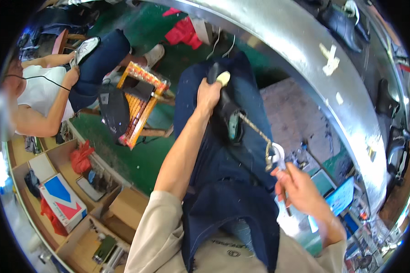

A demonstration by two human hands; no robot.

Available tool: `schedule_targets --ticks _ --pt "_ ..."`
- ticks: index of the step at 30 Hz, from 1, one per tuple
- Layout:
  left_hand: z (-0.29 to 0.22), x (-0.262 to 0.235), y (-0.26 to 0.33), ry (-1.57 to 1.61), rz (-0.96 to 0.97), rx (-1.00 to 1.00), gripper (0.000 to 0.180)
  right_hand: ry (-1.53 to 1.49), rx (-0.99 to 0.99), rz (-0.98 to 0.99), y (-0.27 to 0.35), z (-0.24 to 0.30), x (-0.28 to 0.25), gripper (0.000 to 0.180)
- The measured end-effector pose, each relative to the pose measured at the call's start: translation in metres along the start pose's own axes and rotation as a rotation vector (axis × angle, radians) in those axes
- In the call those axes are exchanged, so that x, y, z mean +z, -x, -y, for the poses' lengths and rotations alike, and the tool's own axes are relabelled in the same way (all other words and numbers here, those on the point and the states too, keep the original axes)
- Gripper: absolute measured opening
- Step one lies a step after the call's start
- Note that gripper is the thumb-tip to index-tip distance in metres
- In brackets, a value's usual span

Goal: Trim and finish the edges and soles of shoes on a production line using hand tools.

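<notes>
1. Right hand (298, 185): fingers curled round the handle of a tool (281, 164), to the right of the lap. How tightly they press, I cannot tell.
2. A cord (256, 128) runs slantwise from the shoe's opening to the tool's pale ring, its end hanging below.
3. The black shoe (226, 108) lies along the wearer's dark blue lap, greenish lining showing at its opening, which faces the body.
4. Left hand (208, 95): clasped on the shoe's far part, with a pale yellow pad (223, 78) just beside the thumb; whether the thumb pins it is unclear.
5. Lower left, wooden bins (73, 148) hold a red bag (81, 158) and a white, blue and red box (64, 202).
6. Left of the lap, a black item (113, 109) rests on a beaded chair (135, 105).
7. Right, beyond a shiny metal tabletop (305, 38) edge, stand more dark shoes (341, 25).
8. Upper left, a seated co-worker (43, 93) holds a white shoe (85, 49) against one knee.
9. Farther off, red cloth (184, 33) lies on the green floor (143, 20).
</notes>
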State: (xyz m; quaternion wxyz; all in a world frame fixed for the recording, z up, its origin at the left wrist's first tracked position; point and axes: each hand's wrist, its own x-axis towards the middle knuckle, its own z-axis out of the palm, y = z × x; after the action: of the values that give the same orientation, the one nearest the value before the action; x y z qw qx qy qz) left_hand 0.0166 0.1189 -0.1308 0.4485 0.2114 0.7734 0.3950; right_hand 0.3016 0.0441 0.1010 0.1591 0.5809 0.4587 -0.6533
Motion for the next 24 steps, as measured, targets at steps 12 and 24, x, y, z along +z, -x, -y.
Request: schedule_targets --ticks 12,24 --pt "-0.055 -0.035 0.033 0.786 0.434 0.814 0.072 -0.271 -0.364 -0.352 -0.093 -0.041 -0.013 0.037" --pt "-0.022 -0.033 0.054 -0.031 0.261 0.541 0.045 -0.478 -0.495 0.161 -0.141 0.036 0.008 0.042"
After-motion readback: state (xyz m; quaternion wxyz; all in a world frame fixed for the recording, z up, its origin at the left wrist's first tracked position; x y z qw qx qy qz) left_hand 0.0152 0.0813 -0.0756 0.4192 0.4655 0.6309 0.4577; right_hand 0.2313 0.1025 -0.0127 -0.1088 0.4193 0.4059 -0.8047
